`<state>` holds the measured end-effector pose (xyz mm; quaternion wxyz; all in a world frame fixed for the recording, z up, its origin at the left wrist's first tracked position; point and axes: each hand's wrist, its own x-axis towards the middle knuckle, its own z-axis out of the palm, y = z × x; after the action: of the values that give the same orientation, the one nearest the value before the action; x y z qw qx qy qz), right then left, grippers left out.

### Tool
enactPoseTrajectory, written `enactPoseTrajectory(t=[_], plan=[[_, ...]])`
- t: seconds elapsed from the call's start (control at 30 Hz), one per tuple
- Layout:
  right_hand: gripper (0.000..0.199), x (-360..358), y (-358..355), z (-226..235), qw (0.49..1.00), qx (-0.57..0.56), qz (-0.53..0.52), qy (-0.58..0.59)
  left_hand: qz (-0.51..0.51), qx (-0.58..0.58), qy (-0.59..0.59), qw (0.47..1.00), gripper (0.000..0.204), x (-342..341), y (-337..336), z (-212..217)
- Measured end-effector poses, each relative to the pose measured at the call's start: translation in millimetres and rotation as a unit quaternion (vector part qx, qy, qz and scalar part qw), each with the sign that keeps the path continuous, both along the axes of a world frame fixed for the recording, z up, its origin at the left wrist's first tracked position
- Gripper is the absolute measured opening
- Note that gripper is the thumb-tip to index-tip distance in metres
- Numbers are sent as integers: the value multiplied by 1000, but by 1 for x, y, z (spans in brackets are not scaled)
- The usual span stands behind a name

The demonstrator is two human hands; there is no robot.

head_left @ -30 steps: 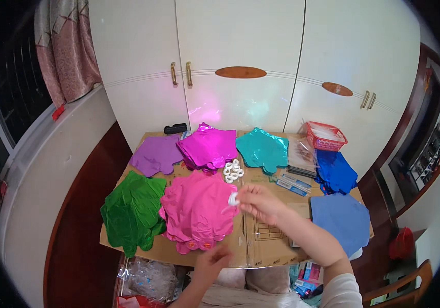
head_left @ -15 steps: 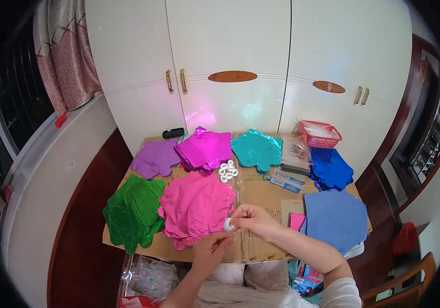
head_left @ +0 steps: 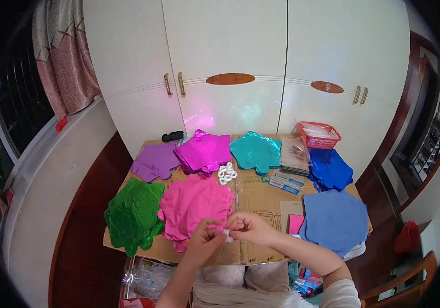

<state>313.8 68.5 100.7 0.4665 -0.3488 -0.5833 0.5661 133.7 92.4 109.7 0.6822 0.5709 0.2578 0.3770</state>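
We had both hands together just above the near edge of the table [head_left: 261, 197], which was covered with flattened brown cardboard. Our left hand [head_left: 205, 237] and right hand [head_left: 248, 228] met over a small white roll of tape [head_left: 227, 235], each grip pinched shut on it from its own side, the fingertips of the two hands almost touching. The roll sat between them, over the cardboard and just beside the near edge of the pink foil balloons [head_left: 195, 204]. Whether a free end had been lifted from the roll we could not tell; it was too small to see.

To do this well, we judged that one hand should steady the roll while the other worked a nail at its edge, pulling slowly so the strip would not tear or curl back on itself. Keeping the work low over bare cardboard seemed wise, so that nothing sticky met the foil.

Farther off lay more white tape rolls [head_left: 226, 172] in a cluster, with the green foil balloons [head_left: 133, 214] at the left, the purple [head_left: 155, 160], magenta [head_left: 204, 151] and teal stacks [head_left: 255, 151] behind, and blue stacks [head_left: 335, 218] at the right near a red basket [head_left: 318, 134].
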Motion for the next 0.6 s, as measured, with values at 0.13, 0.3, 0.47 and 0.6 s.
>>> enactPoseTrajectory(t=[0.13,0.3,0.47,0.6], plan=[[28,-3,-6,9,998,38,-24,-48,18,-43,-25,999,27,3,0,-7],[32,-1,-8,13,967,179,-38,-179,17,-167,-95,981,23,6,-2,-4],[21,-3,-8,14,953,197,-75,-219,9,-171,-103,980,19,6,1,-17],[21,1,-1,7,947,199,-88,-234,37,-187,-99,977,19,8,0,-14]])
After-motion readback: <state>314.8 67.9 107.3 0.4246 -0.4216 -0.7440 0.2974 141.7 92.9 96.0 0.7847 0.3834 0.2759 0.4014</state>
